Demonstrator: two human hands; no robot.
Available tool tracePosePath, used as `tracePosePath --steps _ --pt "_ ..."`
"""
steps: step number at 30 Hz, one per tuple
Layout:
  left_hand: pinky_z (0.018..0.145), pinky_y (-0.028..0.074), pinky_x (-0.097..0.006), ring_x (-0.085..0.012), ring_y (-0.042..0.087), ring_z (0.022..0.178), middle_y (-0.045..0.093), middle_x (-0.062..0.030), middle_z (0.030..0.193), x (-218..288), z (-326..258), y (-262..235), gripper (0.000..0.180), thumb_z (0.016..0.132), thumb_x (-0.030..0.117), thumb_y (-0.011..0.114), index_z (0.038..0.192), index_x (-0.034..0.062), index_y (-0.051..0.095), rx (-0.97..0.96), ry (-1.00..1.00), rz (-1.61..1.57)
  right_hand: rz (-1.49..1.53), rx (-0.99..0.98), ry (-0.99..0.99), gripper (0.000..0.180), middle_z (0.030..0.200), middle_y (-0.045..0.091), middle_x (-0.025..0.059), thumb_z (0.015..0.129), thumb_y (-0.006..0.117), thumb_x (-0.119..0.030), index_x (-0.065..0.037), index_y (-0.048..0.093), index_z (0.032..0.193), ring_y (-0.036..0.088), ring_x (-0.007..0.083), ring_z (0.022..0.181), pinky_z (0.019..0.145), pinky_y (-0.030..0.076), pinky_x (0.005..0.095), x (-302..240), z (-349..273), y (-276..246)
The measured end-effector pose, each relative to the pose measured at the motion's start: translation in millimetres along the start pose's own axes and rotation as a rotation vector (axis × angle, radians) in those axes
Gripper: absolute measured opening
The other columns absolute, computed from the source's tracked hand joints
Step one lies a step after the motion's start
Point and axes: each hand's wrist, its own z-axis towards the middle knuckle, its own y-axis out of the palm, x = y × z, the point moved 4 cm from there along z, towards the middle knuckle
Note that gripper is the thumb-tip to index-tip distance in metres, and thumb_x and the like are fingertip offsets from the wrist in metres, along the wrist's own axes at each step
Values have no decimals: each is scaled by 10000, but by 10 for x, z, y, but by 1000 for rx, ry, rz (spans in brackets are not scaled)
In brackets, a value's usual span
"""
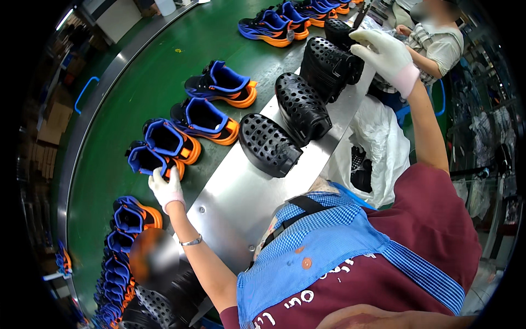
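Note:
My left hand point(165, 189), in a white glove, is at the heel of a blue, black and orange sneaker point(147, 160) on the green table, its fingers and thumb around the heel edge. My right hand point(386, 57), also gloved, is raised at the far right, fingers stretched out and apart beside a black perforated shoe form point(338, 33). Whether its fingertips touch the form I cannot tell. Nearer lie more black forms: one large pair point(326, 66) together, a middle one point(301, 104) and a front one point(268, 143), all on a metal shelf point(230, 189).
Several matching sneakers line the green table point(126, 93), with rows at the far end and lower left. A white plastic bag point(383, 148) holding black forms hangs right of the shelf. Another person point(438, 49) works at the far right. More black forms point(156, 304) lie at lower left.

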Motion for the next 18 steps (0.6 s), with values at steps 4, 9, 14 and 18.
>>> tracePosePath --steps 4,9,14,18 --pt "890 469 -385 -344 595 946 540 -222 1150 165 -33 -1 409 809 393 703 1030 50 672 -81 9 64 -178 -57 -120 400 1010 670 121 808 675 -299 -82 629 1141 652 289 944 884 493 397 352 34 240" --pt "847 494 -371 -301 612 907 508 -172 1158 222 -236 57 410 814 430 701 1041 88 691 -52 -66 18 -67 -350 -10 425 988 659 126 749 702 -293 -68 613 1099 643 270 955 838 498 354 614 30 559" --pt "903 484 -389 -328 610 1012 486 -191 1249 216 -285 68 410 832 420 690 1104 115 680 -8 -80 51 -65 -376 -26 387 862 646 121 704 733 -302 -42 601 959 643 245 817 724 495 343 661 109 576" --pt "979 450 -408 -363 556 1162 459 -207 1340 146 -324 53 492 839 427 679 1236 142 626 -41 -101 37 -95 -447 -12 373 815 613 114 692 743 -300 -34 559 879 610 231 748 666 484 349 611 153 520"
